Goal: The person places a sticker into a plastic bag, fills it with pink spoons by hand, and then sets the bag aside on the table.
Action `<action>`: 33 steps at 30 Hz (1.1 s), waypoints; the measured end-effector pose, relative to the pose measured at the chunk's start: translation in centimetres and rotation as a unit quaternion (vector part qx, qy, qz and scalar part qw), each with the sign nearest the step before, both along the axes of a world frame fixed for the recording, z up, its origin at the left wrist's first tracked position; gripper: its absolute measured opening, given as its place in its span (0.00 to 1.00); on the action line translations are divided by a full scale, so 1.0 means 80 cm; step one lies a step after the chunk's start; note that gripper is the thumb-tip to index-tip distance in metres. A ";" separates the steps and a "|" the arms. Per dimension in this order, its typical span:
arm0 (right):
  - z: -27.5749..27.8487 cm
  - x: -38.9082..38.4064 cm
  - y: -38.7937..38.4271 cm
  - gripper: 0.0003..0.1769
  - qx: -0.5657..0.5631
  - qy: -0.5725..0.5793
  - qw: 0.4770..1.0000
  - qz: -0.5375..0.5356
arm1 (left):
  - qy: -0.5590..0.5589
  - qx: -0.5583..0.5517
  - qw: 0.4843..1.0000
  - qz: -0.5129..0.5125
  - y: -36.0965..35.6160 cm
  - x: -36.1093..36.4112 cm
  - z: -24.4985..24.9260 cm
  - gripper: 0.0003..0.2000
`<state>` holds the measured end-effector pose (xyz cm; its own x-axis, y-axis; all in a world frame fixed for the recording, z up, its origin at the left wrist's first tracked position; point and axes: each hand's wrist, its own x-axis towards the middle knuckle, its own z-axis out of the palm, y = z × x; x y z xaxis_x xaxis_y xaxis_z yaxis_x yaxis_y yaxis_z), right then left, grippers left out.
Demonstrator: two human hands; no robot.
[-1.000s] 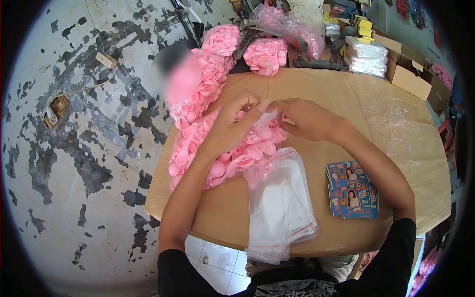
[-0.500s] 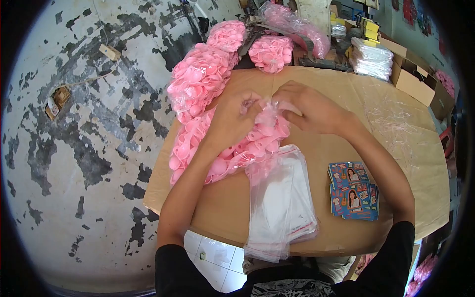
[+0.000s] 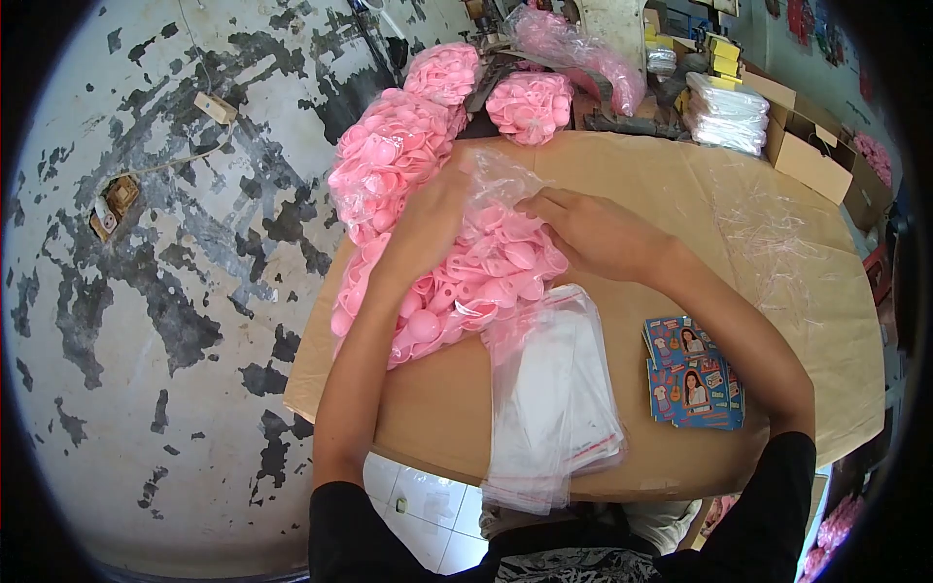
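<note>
A clear plastic bag (image 3: 501, 180) filled with pink plastic pieces (image 3: 486, 267) lies on the table, its loose mouth spread upward. The pieces have rounded, spoon-like ends. At the bag's left edge, my left hand (image 3: 432, 219) is closed on the film, its fingertips mostly hidden. On the right side, the bent fingers of my right hand (image 3: 588, 228) pinch the bag's rim. Flat clear plastic sleeves (image 3: 554, 389) lie in front of the bag, partly touching it. Printed blue cards (image 3: 692, 374) are stacked near my right forearm.
More filled pink bags (image 3: 394, 151) stand at the table's back left, with another pink bag (image 3: 530, 107) beside them. Packs of white plastic (image 3: 727, 115) and an open cardboard box (image 3: 812, 160) are at the back right. Loose clear strands (image 3: 768, 233) lie on the brown table (image 3: 661, 185).
The bunched neck of the bag has come open, and its mouth now spreads wide. My hands have moved apart, the left one leftward, and more pink pieces show.
</note>
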<state>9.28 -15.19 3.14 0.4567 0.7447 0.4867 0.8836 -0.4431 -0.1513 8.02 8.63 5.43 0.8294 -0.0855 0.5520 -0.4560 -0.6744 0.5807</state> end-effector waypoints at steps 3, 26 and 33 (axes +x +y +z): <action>-0.007 0.002 -0.001 0.24 0.013 0.043 0.998 -0.045 | 0.112 0.188 0.975 0.048 -0.004 -0.023 0.014 0.29; -0.006 -0.007 0.014 0.21 0.144 -0.070 0.984 0.081 | 0.217 0.215 0.934 -0.184 0.004 -0.010 0.032 0.30; 0.011 0.034 0.036 0.13 -0.016 0.110 0.990 0.092 | 0.118 0.071 0.966 -0.220 0.003 -0.025 0.022 0.35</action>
